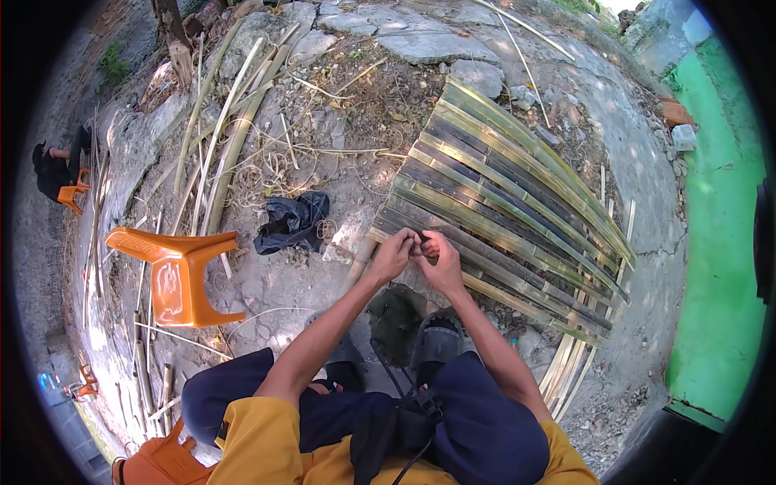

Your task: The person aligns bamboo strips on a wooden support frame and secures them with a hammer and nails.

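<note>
A panel of split bamboo slats [485, 202], green and dark brown, lies on the ground ahead and to the right. My left hand [394, 255] and my right hand [441, 265] meet fingertip to fingertip over its near left corner. The fingers of both are closed in a pinch. Whatever they hold there is too small or too covered to make out. A round bamboo piece [360, 260] pokes out from under the panel, just left of my left hand.
An orange plastic stool [179, 279] lies tipped over at the left, near a black plastic bag [293, 223]. Bamboo poles [242, 137] and thin strips litter the far left. A green wall [715, 234] bounds the right. Another person [58, 170] sits at the far left.
</note>
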`<state>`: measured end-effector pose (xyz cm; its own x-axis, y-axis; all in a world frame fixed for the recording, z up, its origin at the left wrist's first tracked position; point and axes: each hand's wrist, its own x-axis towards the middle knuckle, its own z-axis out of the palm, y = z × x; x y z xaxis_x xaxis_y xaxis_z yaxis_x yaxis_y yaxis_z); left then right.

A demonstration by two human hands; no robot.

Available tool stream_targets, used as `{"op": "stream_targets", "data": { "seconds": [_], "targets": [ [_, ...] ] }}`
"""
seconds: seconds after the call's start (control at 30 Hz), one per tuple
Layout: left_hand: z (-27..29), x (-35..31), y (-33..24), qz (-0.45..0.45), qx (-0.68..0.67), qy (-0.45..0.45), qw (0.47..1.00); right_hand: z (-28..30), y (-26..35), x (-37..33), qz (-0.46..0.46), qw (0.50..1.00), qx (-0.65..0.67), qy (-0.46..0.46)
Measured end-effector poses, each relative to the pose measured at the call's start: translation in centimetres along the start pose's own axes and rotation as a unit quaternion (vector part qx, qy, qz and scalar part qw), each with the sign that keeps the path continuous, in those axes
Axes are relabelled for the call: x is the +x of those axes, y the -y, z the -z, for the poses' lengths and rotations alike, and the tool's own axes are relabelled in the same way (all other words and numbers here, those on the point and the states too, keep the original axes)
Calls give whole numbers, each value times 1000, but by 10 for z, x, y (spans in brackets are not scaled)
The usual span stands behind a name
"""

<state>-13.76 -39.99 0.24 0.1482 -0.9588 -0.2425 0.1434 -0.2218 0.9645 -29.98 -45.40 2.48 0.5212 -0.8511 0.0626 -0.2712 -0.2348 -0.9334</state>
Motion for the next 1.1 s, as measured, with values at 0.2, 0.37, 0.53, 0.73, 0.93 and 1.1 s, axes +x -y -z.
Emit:
{"op": "stream_targets", "data": {
  "seconds": [0.2,0.37,0.53,0.73,0.93,1.1],
  "targets": [
    [-23,-2,11,47,-160,-83,983,5,8,-6,-30,998,52,34],
    [-25,-21,14,60,-283,-131,948,-8,8,5,-124,976,180,2],
    [-6,-33,13,58,-393,-197,896,-22,14,21,-182,955,228,49],
    [17,-52,27,31,-360,-219,906,-43,22,40,-139,971,162,111],
    [36,-54,13,-29,31,-411,911,-57,22,61,6,994,27,103],
    [52,-57,10,-53,118,-459,879,-69,8,68,31,994,26,99]
  ]
}}
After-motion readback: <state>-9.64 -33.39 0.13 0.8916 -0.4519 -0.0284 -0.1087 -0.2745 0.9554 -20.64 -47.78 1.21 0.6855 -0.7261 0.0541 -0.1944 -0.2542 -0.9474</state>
